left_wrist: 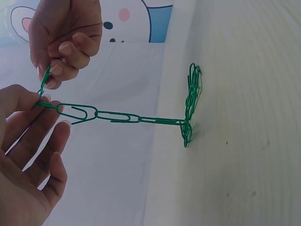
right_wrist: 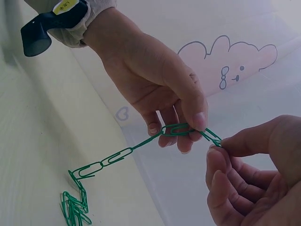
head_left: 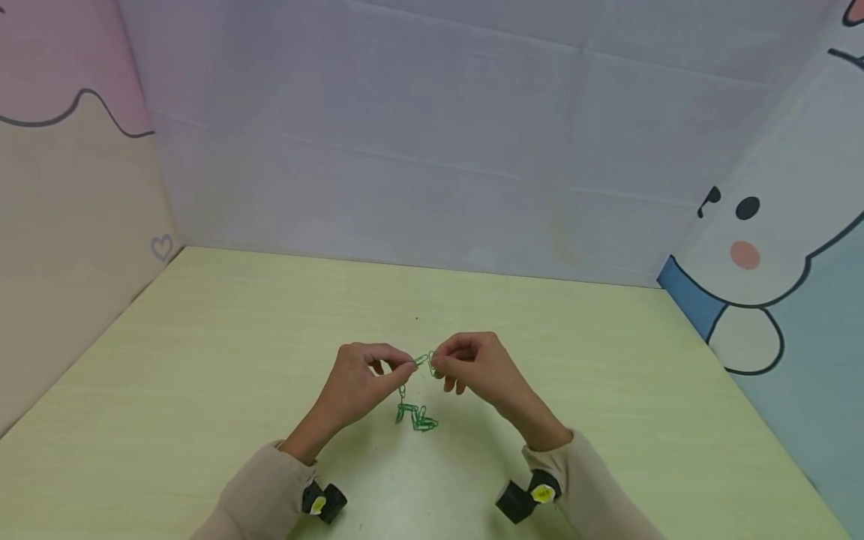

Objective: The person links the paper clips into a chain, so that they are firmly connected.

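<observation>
My left hand (head_left: 364, 379) pinches the upper end of a chain of linked green paper clips (left_wrist: 96, 114) between thumb and fingertips. From there the chain hangs down, and its lower links lie in a small heap (right_wrist: 73, 207) on the table. Close by on the right, my right hand (head_left: 482, 367) pinches a green paper clip (left_wrist: 45, 80) between thumb and index finger. This clip meets the end of the chain at the left fingertips; whether it is hooked through, I cannot tell. The other fingers of the right hand are curled loosely.
A pale yellow-green table (head_left: 236, 360) spreads around the hands. Behind it stands a whitish cloth wall (head_left: 405, 150), with cartoon-printed panels at the left and right. Small black wrist cameras sit at both sleeves.
</observation>
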Available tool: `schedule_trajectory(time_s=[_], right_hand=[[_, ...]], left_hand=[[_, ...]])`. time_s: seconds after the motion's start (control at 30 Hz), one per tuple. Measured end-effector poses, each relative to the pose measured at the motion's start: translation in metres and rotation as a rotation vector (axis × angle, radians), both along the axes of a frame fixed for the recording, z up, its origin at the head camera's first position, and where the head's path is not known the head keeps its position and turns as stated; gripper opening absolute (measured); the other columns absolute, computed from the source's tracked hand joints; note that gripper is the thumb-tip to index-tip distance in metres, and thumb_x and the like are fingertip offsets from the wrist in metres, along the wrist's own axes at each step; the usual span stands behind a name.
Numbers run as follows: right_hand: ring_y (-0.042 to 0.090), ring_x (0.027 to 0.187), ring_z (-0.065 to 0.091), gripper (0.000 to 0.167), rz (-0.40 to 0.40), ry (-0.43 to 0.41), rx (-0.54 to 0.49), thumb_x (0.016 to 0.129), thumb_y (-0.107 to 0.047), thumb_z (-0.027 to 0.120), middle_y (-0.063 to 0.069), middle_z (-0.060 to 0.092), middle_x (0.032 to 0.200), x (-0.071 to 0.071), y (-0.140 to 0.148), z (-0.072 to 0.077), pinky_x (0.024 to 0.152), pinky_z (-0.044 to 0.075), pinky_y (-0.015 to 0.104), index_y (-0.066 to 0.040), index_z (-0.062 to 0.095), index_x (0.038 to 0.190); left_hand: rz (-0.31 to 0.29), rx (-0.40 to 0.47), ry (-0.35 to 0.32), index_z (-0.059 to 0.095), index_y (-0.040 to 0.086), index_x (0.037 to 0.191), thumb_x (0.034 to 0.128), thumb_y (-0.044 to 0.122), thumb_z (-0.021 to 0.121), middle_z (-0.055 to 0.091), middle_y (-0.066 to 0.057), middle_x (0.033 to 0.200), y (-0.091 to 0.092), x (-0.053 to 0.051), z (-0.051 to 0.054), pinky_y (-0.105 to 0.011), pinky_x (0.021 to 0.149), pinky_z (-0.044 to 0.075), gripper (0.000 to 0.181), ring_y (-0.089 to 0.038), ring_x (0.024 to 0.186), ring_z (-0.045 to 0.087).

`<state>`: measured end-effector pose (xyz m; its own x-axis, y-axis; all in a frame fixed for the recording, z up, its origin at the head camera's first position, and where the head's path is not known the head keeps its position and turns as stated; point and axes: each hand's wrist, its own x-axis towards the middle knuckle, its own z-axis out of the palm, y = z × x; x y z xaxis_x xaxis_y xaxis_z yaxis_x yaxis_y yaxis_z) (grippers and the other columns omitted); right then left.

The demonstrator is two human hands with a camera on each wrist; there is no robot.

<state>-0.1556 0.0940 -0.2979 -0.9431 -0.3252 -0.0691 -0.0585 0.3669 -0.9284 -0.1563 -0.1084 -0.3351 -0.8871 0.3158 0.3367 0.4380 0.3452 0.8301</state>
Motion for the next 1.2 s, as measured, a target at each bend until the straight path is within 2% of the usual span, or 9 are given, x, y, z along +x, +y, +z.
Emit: schedule_trajectory(time_s=[0.27, 0.5, 0.73, 0.93, 1.2], right_hand=[[0.012, 0.059, 0.062, 0.021, -0.022, -0.059, -0.063, 0.090, -0.009, 0.060, 0.002, 0.066, 0.073, 0.0015, -0.0015, -0.0013, 0.061, 0.054, 0.027, 0.010, 0.063, 0.096], [0.012, 0.059, 0.063, 0.021, -0.038, -0.089, -0.090, 0.089, -0.008, 0.059, 0.003, 0.066, 0.072, 0.0022, -0.0027, -0.0027, 0.063, 0.056, 0.029, 0.012, 0.063, 0.096], [0.011, 0.059, 0.063, 0.019, -0.072, -0.093, -0.092, 0.088, -0.007, 0.059, 0.003, 0.066, 0.072, 0.0028, -0.0050, -0.0057, 0.062, 0.056, 0.028, 0.010, 0.063, 0.095], [0.010, 0.058, 0.063, 0.019, -0.069, -0.080, -0.095, 0.088, -0.006, 0.060, 0.003, 0.066, 0.072, 0.0030, -0.0052, -0.0066, 0.061, 0.056, 0.028, 0.012, 0.062, 0.095], [0.008, 0.060, 0.063, 0.020, -0.091, -0.070, -0.107, 0.089, -0.005, 0.059, 0.006, 0.067, 0.075, 0.0028, -0.0059, -0.0081, 0.061, 0.056, 0.026, 0.013, 0.062, 0.096]], left_hand=[[0.003, -0.017, 0.047, 0.076, 0.014, 0.084, 0.0840, 0.011, 0.070, 0.071, 0.007, 0.076, 0.0015, 0.0015, -0.0009, -0.025, 0.065, 0.047, 0.007, -0.003, 0.071, 0.060], [0.006, -0.061, 0.170, 0.076, 0.012, 0.084, 0.0821, 0.005, 0.070, 0.071, 0.005, 0.078, 0.0026, 0.0033, -0.0030, -0.028, 0.064, 0.049, 0.009, -0.007, 0.072, 0.062], [0.007, -0.135, 0.265, 0.076, 0.010, 0.081, 0.0806, 0.003, 0.070, 0.070, 0.002, 0.077, 0.0040, 0.0040, -0.0040, -0.020, 0.061, 0.048, 0.009, -0.012, 0.072, 0.063], [0.019, -0.155, 0.292, 0.075, 0.009, 0.080, 0.0795, 0.003, 0.070, 0.070, 0.001, 0.075, 0.0047, 0.0035, -0.0047, -0.019, 0.058, 0.046, 0.008, -0.014, 0.069, 0.062], [-0.020, -0.147, 0.302, 0.075, 0.010, 0.081, 0.0806, 0.004, 0.069, 0.071, 0.001, 0.077, 0.0044, 0.0038, -0.0063, -0.021, 0.058, 0.047, 0.009, -0.013, 0.069, 0.063]])
